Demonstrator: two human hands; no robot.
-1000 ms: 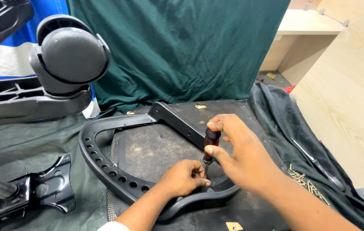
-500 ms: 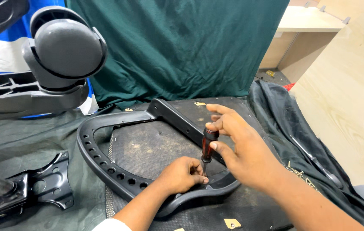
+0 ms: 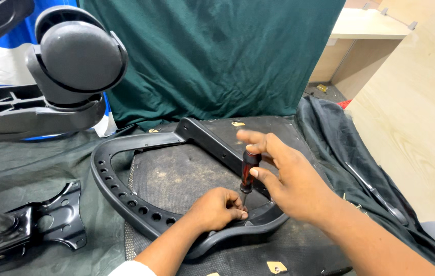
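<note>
Gripping a screwdriver (image 3: 248,171) upright, the right hand (image 3: 291,186) closes loosely around its handle, forefinger out. Just below, the left hand (image 3: 216,208) pinches at the tip against the black curved armrest frame (image 3: 125,199). Fastening looks underway; the screw itself is hidden.

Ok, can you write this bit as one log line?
right hand: holds screwdriver upright | left hand: steadies tip on armrest | bracket: left
</note>
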